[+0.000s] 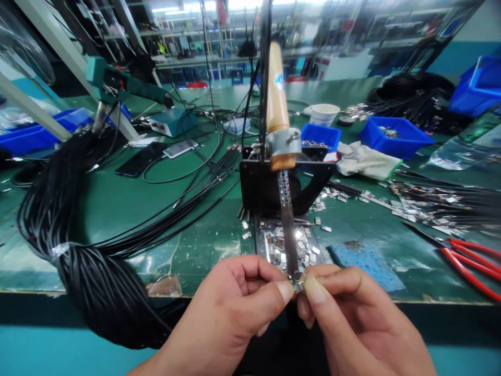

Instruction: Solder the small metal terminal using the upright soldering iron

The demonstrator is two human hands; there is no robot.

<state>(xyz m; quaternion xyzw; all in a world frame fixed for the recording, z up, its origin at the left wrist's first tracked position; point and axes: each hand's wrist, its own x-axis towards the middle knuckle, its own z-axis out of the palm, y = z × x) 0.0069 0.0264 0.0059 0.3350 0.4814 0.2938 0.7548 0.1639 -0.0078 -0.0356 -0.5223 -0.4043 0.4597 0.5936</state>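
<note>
At 9 o'clock a thick bundle of black cables (78,261) drapes over the near edge of the green worktop (164,209); loose strands fan toward 12. Just behind it, at 10 o'clock, a dark phone (139,159) lies flat. My left hand (238,308) sits at 6 o'clock, thumb and forefinger pressed together on a small metal piece (298,283). My right hand (352,318) meets it from 5 o'clock, its thumb and forefinger pinching the same piece; the fingertips of both hands nearly touch. The piece is right at the tip of the soldering iron (279,141), which hangs tip-down in a black stand (270,188) at 12 o'clock, wooden handle up. Under the tip, a tray of small metal clips (291,248). At 1 o'clock a paper cup (324,114) and small blue bins (395,136). At 3 o'clock a red-handled cutter (469,261) lies on the worktop, beside scattered clips and wires.
</note>
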